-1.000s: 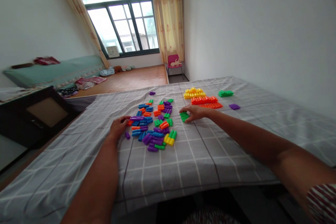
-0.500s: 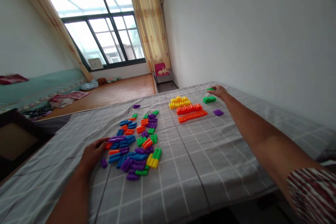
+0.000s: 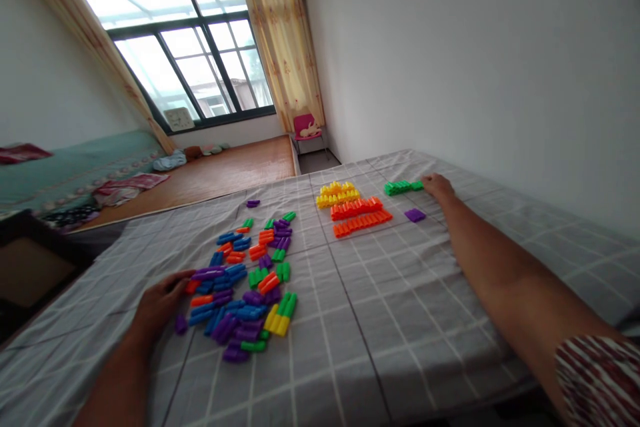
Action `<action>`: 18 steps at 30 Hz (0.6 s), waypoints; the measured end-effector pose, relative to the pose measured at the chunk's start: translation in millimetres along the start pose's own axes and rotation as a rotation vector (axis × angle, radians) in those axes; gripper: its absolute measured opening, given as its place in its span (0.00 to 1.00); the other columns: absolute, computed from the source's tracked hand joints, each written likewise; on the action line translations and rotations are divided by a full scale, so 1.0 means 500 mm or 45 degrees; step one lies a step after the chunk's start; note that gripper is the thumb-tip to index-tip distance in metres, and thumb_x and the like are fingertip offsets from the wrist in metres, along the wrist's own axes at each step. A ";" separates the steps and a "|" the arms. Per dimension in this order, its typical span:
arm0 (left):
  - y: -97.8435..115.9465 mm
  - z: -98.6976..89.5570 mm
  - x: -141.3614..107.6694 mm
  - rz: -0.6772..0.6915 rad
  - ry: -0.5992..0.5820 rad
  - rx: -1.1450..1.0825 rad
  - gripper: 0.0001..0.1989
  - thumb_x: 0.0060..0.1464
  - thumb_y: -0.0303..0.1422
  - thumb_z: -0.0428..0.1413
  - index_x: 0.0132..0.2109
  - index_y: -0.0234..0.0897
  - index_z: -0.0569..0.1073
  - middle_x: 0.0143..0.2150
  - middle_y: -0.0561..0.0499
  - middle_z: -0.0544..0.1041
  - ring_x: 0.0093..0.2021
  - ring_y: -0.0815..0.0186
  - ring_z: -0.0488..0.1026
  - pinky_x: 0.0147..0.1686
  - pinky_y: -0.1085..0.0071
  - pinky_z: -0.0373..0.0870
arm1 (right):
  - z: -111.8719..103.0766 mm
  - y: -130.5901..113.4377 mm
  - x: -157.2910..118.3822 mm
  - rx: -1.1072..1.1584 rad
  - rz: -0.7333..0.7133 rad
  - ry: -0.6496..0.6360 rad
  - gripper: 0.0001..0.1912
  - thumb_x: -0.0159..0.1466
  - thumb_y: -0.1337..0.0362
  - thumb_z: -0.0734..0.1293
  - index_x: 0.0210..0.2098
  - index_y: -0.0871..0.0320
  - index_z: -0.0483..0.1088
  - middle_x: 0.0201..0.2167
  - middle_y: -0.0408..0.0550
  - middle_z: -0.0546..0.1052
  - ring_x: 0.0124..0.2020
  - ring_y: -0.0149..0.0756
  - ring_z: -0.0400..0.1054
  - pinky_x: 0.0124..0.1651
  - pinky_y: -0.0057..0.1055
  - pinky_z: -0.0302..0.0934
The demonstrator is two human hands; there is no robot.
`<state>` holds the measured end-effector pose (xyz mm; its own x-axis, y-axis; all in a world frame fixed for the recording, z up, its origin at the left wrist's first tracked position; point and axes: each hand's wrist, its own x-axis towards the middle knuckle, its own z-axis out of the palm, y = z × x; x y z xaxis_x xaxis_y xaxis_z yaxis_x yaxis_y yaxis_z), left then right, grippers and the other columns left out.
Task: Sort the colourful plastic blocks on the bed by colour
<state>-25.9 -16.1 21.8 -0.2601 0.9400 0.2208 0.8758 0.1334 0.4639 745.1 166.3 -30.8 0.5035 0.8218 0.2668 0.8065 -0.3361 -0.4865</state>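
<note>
My left hand (image 3: pixel 163 297) is at the left edge of a loose pile of plastic building blocks, its fingers closed at the end of a purple block (image 3: pixel 209 273). An orange block (image 3: pixel 191 287) shows just under those fingertips. Across the bedspread, my right hand (image 3: pixel 439 187) has its fingers curled around the right end of a green block (image 3: pixel 417 185). That block lies in line with a row of green blocks (image 3: pixel 397 188). A flat purple block (image 3: pixel 415 215) rests nearer to me, below the right hand.
Orange rows (image 3: pixel 361 217) and yellow rows (image 3: pixel 338 195) of joined blocks sit left of the green row. One purple block (image 3: pixel 253 203) lies beyond the pile. The checked grey bedspread (image 3: pixel 345 347) meets a white wall (image 3: pixel 450 67) at right.
My right hand has come down and to the right, bringing the green block from above the green row to its right end. My left hand stays at the pile; the view has shifted slightly.
</note>
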 end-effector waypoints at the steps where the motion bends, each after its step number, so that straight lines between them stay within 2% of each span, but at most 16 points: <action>1: 0.001 0.000 0.000 -0.004 -0.005 0.003 0.23 0.47 0.49 0.52 0.44 0.43 0.79 0.42 0.52 0.82 0.45 0.54 0.77 0.43 0.65 0.73 | -0.002 0.002 -0.001 -0.021 0.019 0.007 0.24 0.65 0.54 0.57 0.46 0.64 0.76 0.45 0.65 0.77 0.49 0.50 0.70 0.49 0.43 0.63; 3: 0.006 0.000 -0.002 -0.008 -0.010 0.000 0.23 0.47 0.49 0.52 0.45 0.44 0.79 0.42 0.52 0.82 0.46 0.54 0.77 0.44 0.65 0.73 | -0.003 0.005 -0.006 -0.063 0.063 0.014 0.21 0.64 0.60 0.57 0.48 0.62 0.75 0.47 0.63 0.76 0.50 0.48 0.70 0.50 0.40 0.62; 8: 0.015 -0.001 -0.006 0.002 0.001 -0.015 0.23 0.47 0.49 0.51 0.44 0.43 0.79 0.42 0.52 0.82 0.47 0.53 0.76 0.42 0.66 0.73 | 0.001 0.007 -0.015 -0.058 -0.053 0.007 0.23 0.57 0.70 0.60 0.51 0.60 0.74 0.49 0.56 0.76 0.50 0.44 0.70 0.52 0.36 0.62; 12: 0.012 -0.001 -0.005 0.006 -0.013 -0.023 0.23 0.46 0.49 0.51 0.44 0.43 0.79 0.40 0.52 0.82 0.44 0.54 0.77 0.41 0.66 0.73 | 0.004 0.011 -0.013 -0.056 -0.116 0.010 0.23 0.56 0.72 0.61 0.50 0.61 0.74 0.48 0.55 0.77 0.51 0.43 0.70 0.53 0.34 0.61; 18: 0.000 0.002 0.000 0.012 0.004 -0.031 0.22 0.46 0.49 0.52 0.43 0.46 0.79 0.41 0.52 0.82 0.46 0.53 0.76 0.43 0.64 0.72 | 0.004 0.018 -0.013 0.009 -0.157 -0.001 0.23 0.54 0.73 0.62 0.49 0.60 0.74 0.47 0.51 0.78 0.50 0.40 0.71 0.51 0.31 0.62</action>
<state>-25.6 -15.8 21.0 -0.2528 0.9403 0.2280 0.8682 0.1165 0.4824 748.7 158.9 -38.6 0.4002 0.8571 0.3244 0.8600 -0.2290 -0.4560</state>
